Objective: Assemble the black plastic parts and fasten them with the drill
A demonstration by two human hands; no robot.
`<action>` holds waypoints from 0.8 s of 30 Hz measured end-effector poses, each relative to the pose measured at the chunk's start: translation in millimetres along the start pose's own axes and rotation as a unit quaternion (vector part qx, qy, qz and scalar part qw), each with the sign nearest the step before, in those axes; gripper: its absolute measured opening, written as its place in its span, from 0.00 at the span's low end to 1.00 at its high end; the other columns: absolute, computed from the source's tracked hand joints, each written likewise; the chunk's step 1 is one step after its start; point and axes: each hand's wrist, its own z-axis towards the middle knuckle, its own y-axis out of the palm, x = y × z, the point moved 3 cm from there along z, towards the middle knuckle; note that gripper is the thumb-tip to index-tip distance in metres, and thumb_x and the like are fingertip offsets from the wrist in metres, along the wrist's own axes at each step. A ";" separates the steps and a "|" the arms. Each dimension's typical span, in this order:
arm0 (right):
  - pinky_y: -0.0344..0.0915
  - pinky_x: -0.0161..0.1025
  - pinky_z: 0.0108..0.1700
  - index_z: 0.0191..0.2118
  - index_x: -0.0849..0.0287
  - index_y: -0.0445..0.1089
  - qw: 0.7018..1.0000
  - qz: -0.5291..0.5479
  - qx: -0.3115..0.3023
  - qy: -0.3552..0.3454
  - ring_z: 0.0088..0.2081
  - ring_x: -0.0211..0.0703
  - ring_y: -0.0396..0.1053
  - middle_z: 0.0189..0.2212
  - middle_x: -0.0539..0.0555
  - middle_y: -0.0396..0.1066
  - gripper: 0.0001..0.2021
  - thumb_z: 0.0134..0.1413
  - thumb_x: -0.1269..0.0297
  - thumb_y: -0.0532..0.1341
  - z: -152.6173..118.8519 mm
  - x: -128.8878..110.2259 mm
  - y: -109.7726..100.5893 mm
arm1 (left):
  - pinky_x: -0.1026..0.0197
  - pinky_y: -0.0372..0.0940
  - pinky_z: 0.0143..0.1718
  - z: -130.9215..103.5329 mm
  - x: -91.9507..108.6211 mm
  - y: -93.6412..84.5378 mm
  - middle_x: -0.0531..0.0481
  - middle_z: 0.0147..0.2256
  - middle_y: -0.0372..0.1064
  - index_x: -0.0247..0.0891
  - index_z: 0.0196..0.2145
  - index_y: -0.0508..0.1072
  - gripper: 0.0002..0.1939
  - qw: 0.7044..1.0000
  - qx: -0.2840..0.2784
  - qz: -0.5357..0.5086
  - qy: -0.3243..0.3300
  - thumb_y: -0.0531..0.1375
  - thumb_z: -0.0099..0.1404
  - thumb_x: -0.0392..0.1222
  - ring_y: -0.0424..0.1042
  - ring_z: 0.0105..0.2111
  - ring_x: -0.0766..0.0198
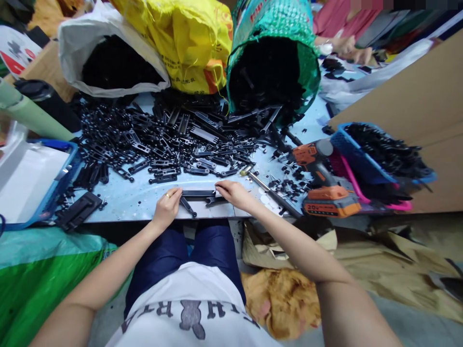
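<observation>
Near the front edge of the table, my left hand (168, 206) is closed, its thumb and fingers pinching the left end of a long black plastic bar (198, 193). A short black arm (188, 206) slants down from that end, and a small black bracket (210, 200) hangs below the right part. My right hand (234, 194) is pinched shut at the bar's right end. A tiny shiny piece shows by its fingertips; what the fingers hold is too small to make out. A hammer (267, 189) lies just right of this hand.
Behind my hands spreads a heap of black plastic parts (144, 140). An orange cordless drill (321, 178) stands right, beside a blue basket (376, 166) of black parts. White (67, 58), yellow (188, 43) and green (311, 67) sacks line the back. A co-worker's hands (352, 50) show at top right.
</observation>
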 end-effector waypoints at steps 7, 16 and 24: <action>0.59 0.41 0.43 0.50 0.64 0.65 0.971 -0.206 -0.044 -0.109 0.43 0.47 0.64 0.43 0.62 0.69 0.16 0.64 0.65 0.47 -8.0 -6.5 16.8 | 0.45 0.52 0.55 27.9 44.1 14.2 0.38 0.48 0.68 0.36 0.52 0.66 0.19 0.982 -0.134 0.078 0.105 0.54 0.64 0.44 0.62 0.53 0.50; 0.56 0.41 0.39 0.56 0.55 0.63 0.954 -0.277 -0.007 -0.116 0.41 0.48 0.63 0.47 0.62 0.65 0.28 0.57 0.43 0.49 -22.2 27.6 24.0 | 0.54 0.58 0.48 35.4 51.9 26.9 0.34 0.52 0.63 0.29 0.56 0.59 0.28 0.939 -0.263 0.133 0.177 0.54 0.65 0.51 0.63 0.50 0.52; 0.48 0.38 0.26 0.19 0.60 0.64 0.953 -0.229 0.042 -0.195 0.21 0.39 0.59 0.17 0.54 0.62 0.30 0.54 0.37 0.48 -42.5 -3.9 -11.4 | 0.60 0.58 0.25 37.3 59.1 -8.2 0.44 0.23 0.67 0.34 0.25 0.71 0.21 0.971 -0.148 0.095 0.161 0.48 0.68 0.49 0.67 0.26 0.61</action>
